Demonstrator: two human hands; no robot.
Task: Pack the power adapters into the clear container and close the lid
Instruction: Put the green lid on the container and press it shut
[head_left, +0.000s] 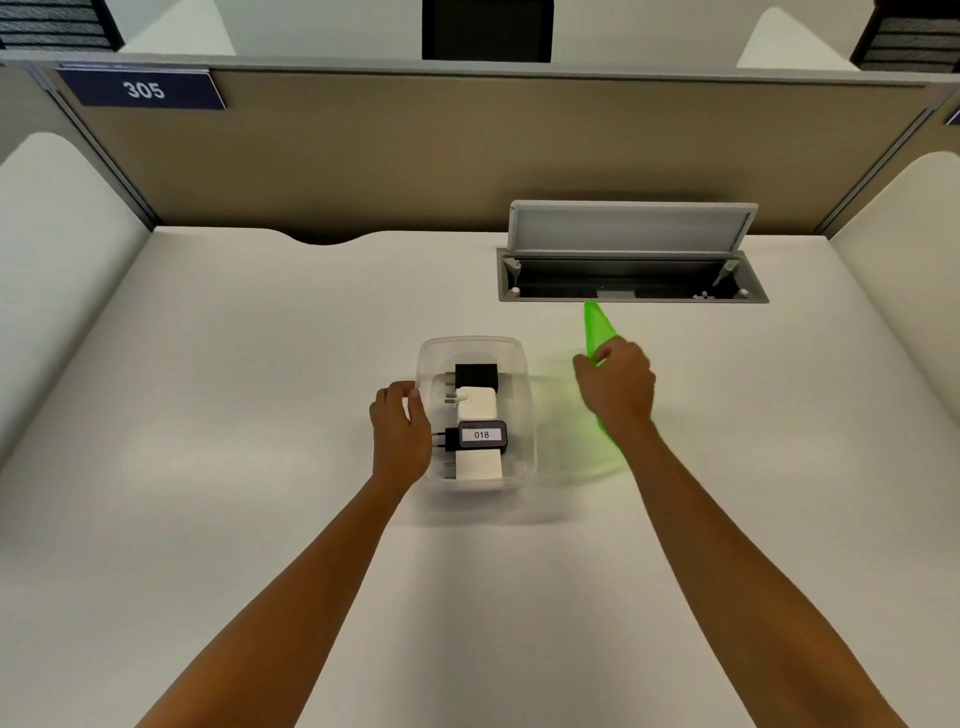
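Observation:
A clear container (519, 353) sits uncovered on the white desk, with several power adapters inside in a row. A black adapter (476, 375) lies at the far end, then a white one (480, 402), a black one labelled 018 (480, 435), and a white one (479, 464) nearest me. My left hand (400, 431) rests against the container's left wall, fingers curled on its rim. Just to the container's right, my right hand (618, 387) grips the green lid (596, 325), which is tilted up on edge and blurred by motion.
An open cable hatch (631, 283) with a raised grey flap is set in the desk behind the lid. A beige partition with a 305 sign (143, 89) stands at the back. White side panels flank the desk.

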